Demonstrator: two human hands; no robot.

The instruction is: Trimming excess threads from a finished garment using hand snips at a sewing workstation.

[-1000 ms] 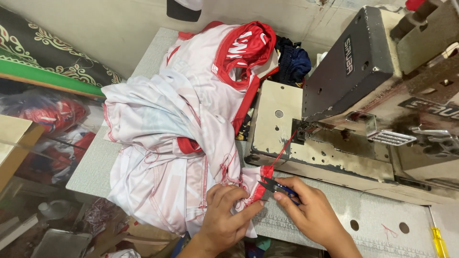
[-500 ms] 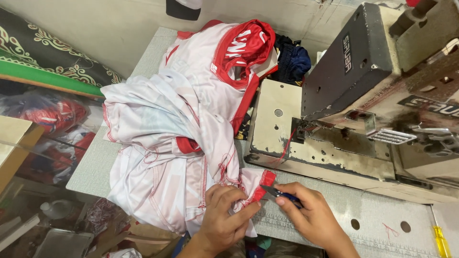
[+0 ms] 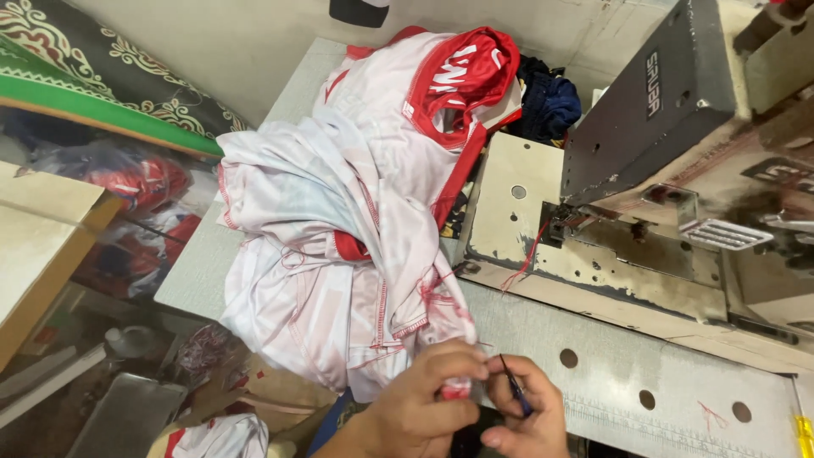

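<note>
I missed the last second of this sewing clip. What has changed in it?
Both hands moved down toward the near table edge. The left hand still pinches the red trim, now bunched under its fingers; the right hand still holds the small snips. The garment pile and sewing machine stayed put.

Cramped sewing workshop corner, evenly lit

A pale plastered wall [image 3: 254, 51] backs the grey worktable [image 3: 644, 373]; a dark patterned cloth with a green band [image 3: 93, 93] hangs left above a wooden board [image 3: 42, 237] and cluttered floor [image 3: 127, 399].
</note>
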